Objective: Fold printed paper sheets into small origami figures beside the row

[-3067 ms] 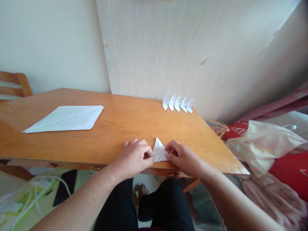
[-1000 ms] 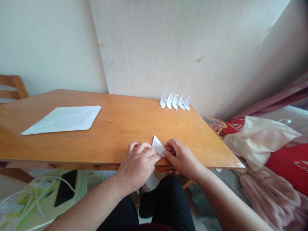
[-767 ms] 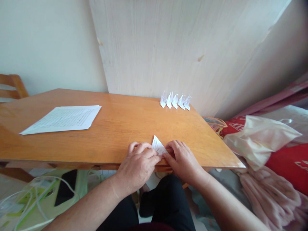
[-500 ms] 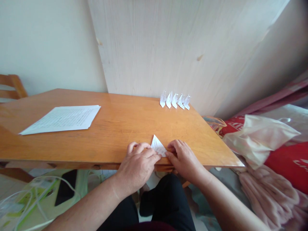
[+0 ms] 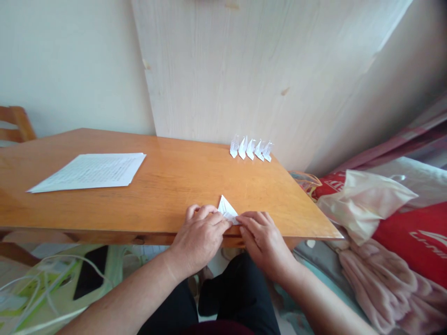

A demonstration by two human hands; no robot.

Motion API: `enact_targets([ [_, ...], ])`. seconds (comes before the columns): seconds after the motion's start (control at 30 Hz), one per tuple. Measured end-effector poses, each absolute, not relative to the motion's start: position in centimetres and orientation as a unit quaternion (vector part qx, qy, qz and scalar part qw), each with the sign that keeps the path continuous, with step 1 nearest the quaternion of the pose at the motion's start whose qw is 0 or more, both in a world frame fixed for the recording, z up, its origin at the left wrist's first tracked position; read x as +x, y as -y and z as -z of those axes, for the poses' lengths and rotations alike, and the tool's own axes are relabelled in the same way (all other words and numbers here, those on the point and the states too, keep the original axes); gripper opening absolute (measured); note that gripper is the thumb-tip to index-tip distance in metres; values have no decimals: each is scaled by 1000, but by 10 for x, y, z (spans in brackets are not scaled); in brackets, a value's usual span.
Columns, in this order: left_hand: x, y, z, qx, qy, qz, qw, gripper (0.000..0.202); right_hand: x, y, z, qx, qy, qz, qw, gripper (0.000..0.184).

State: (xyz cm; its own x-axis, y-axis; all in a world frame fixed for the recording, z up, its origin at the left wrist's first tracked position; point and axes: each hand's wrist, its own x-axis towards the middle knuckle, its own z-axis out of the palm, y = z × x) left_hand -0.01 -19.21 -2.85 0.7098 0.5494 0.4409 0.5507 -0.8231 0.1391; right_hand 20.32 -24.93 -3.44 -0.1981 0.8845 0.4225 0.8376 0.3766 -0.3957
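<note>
A small piece of white printed paper [image 5: 227, 208], folded to a triangle, lies at the table's near edge with its point away from me. My left hand [image 5: 202, 235] is closed over its left side, fingertips pressed on the lower edge. At the right corner, the bent fingers of my right hand [image 5: 265, 237] grip the paper. Both hands partly cover its bottom edge. Toward the back of the wooden table [image 5: 181, 172] stands a row of several folded paper pieces [image 5: 250, 150] with upright points.
A stack of printed sheets [image 5: 92, 170] lies on the table's left. A pale board [image 5: 223, 70] rises behind the table. To the right are a whitish plastic bag [image 5: 363, 202], a red bag [image 5: 415, 237] and pink fabric [image 5: 380, 284]. Below left, white cables [image 5: 52, 279] lie beside a dark flat object [image 5: 91, 272].
My right hand has shifted slightly, its fingers now over the triangle's right corner, where a fold shows. My left hand stays in place on the paper. The view has turned a little.
</note>
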Motion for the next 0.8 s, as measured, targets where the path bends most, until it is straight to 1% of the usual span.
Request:
enact_targets([
  [0.1,-1,193,30,-922,301,245,-2,28,190,263,33,-575,782,7,241,29],
  [0.23,-4,192,35,-912,312,267,-9,34,182,268,32,-596,776,50,198,31],
  [0.4,-10,192,41,-885,346,310,-22,36,177,264,29,-599,778,103,158,26],
  [0.53,-13,191,45,-883,353,309,-24,38,176,261,22,-592,791,100,115,23],
  [0.67,-14,190,46,-888,349,299,-20,42,177,261,14,-592,795,85,98,23],
  [0.8,-14,190,47,-888,345,303,-23,45,173,262,13,-592,794,75,121,25],
])
